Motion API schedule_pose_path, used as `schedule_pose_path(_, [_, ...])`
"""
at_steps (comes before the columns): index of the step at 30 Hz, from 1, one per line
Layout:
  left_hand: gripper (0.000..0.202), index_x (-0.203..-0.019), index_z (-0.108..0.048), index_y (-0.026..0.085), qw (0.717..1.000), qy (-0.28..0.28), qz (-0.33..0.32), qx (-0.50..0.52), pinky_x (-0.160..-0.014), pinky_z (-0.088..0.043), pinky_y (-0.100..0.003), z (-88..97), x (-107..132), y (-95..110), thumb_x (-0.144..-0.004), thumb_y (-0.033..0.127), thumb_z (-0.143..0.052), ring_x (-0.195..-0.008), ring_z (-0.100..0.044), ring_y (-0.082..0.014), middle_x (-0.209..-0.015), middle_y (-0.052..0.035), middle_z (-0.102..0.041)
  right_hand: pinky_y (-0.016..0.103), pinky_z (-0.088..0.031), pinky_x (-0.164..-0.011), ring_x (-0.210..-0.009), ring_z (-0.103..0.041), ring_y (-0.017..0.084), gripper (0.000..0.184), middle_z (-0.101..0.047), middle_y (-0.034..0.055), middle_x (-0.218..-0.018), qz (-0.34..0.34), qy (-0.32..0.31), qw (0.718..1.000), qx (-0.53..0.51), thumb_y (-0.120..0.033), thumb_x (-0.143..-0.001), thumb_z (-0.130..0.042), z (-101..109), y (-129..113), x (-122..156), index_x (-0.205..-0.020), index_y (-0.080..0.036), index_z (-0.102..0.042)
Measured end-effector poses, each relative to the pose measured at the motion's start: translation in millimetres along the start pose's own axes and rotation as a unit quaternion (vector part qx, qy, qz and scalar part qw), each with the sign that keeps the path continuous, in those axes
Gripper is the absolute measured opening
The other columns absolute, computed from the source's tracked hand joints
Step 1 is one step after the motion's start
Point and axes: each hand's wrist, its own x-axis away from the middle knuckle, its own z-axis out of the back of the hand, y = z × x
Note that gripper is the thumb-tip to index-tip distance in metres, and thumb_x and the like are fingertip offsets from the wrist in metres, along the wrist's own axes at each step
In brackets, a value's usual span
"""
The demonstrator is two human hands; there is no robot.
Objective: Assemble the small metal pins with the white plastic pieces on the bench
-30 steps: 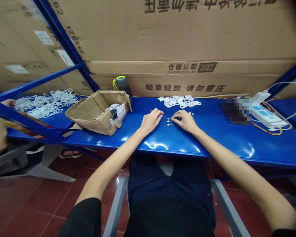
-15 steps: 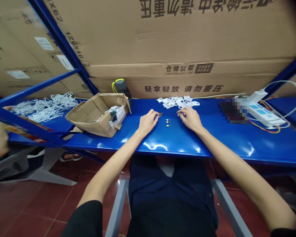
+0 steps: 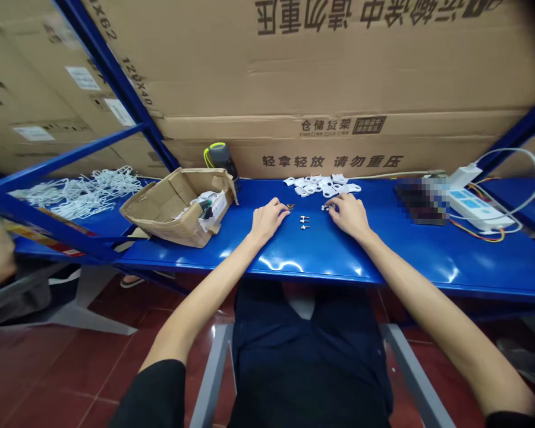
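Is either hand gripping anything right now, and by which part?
I can't tell: the left hand is at the brass-coloured bits, the right hand at the small white bits, but they are too small to show any hold.

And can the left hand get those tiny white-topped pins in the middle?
Probably yes: the left hand rests close beside the white-topped pins, and only blue tabletop shows between them. Its fingertips are at some brass-coloured pieces, though.
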Motion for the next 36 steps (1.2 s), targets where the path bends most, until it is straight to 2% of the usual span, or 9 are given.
schedule_pose_path(9, [0.027, -0.111, -0.082, 0.028, 1.000, -0.005, -0.008, -0.001, -0.065, -0.045, -0.030, 1.3, -2, -2, -0.106, 0.044, -0.061, -0.089, -0.071, -0.0223, -0.112, -0.0058, -0.072, 0.043, -0.045, -0.086, -0.117, -0.060, 0.034, 0.029, -0.072, 0.0142, -0.116, 0.040, -0.002, 0.999, -0.018, -0.028, -0.097, -0.058, -3, -2, 2, -0.114, -0.025, -0.082])
schedule_pose_path(16, [0.027, -0.111, -0.079, 0.027, 0.995, -0.031, -0.088, 0.039, -0.071, -0.049, -0.027, 1.1, 0, 1, -0.108, 0.041, -0.057, -0.098, -0.070, -0.0197, -0.119, -0.0046, -0.071, 0.043, -0.045, -0.084, -0.115, -0.060, 0.034, 0.029, -0.072, 0.0144, -0.115, 0.050, 0.003, 0.999, -0.018, -0.032, -0.101, -0.057, -6, 2, 2, -0.110, -0.025, -0.084])
schedule_pose_path(20, [0.027, -0.116, -0.078, 0.027, 0.995, -0.040, -0.074, 0.047, -0.072, -0.050, -0.027, 1.2, 0, 3, -0.107, 0.044, -0.060, -0.101, -0.071, -0.0212, -0.120, -0.0047, -0.071, 0.043, -0.045, -0.085, -0.115, -0.060, 0.034, 0.027, -0.072, 0.0141, -0.114, 0.046, -0.005, 0.999, -0.014, -0.031, -0.101, -0.058, -5, 2, 1, -0.107, -0.025, -0.083])
schedule_pose_path(26, [0.029, -0.110, -0.079, 0.026, 0.996, -0.044, -0.066, 0.051, -0.073, -0.051, -0.028, 2.1, -1, 3, -0.109, 0.044, -0.056, -0.101, -0.071, -0.0214, -0.117, -0.0051, -0.072, 0.044, -0.044, -0.088, -0.111, -0.062, 0.034, 0.023, -0.075, 0.0133, -0.110, 0.048, -0.026, 0.998, -0.020, -0.030, -0.100, -0.059, -1, -2, 0, -0.101, -0.023, -0.081])
schedule_pose_path(31, [0.026, -0.113, -0.074, 0.026, 0.994, -0.008, -0.054, 0.091, -0.081, -0.053, -0.028, 8.0, 1, 7, -0.111, 0.040, -0.052, -0.107, -0.071, -0.0212, -0.119, -0.0044, -0.073, 0.043, -0.045, -0.089, -0.098, -0.068, 0.028, 0.019, -0.079, 0.0082, -0.106, 0.056, -0.006, 0.994, -0.097, -0.031, -0.100, -0.059, 0, -9, 0, -0.103, -0.023, -0.075])
schedule_pose_path(36, [0.028, -0.114, -0.071, 0.025, 0.987, -0.004, -0.103, 0.123, -0.088, -0.054, -0.027, 8.2, 3, 11, -0.112, 0.041, -0.049, -0.109, -0.071, -0.0191, -0.121, -0.0034, -0.073, 0.039, -0.051, -0.087, -0.090, -0.072, 0.025, 0.015, -0.080, 0.0059, -0.101, 0.083, -0.002, 0.973, -0.216, -0.031, -0.098, -0.061, 2, -19, 2, -0.101, -0.024, -0.073])
